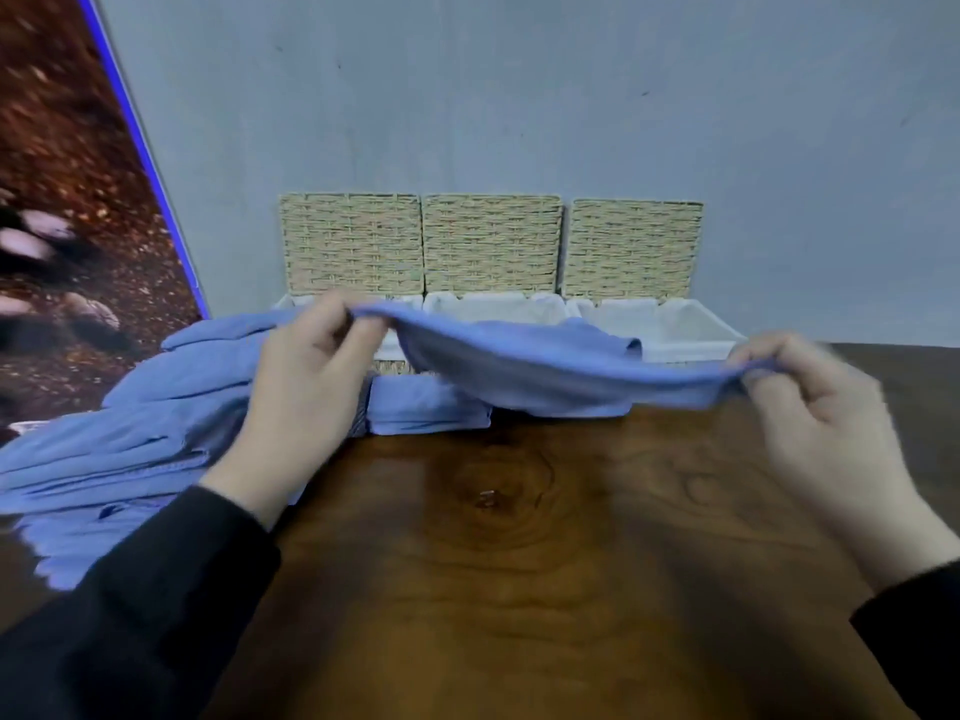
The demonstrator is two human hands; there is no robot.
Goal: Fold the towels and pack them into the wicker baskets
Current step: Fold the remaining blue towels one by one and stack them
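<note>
Both hands up over the table (519, 563), stretching one blue towel (519, 371) between them. Left hand (306, 387) — grip pinched on the towel's left end, fingers curled over the fabric near the top edge. Right hand (810, 402) — grip pinched on the right end, fingers curled under; this hand is motion-blurred. The towel sags in the middle, held above the table surface; its lower edge hangs close to the wood, and I cannot tell if it touches.

Pile of unfolded blue towels (119, 433) lies at the left of the table, partly behind the left forearm and black sleeve (130, 615). A folded towel (426, 407) lies flat on the table just below the held towel, in front of the baskets.

Three wicker baskets stand in a row against the grey wall (519, 96), lids raised upright, white liners showing: left basket (353, 241), middle basket (491, 241), right basket (631, 246). The held towel hides the front of the left and middle ones. Right basket's liner is in view, no towel seen in it. A poster panel (67, 200) leans at far left.
</note>
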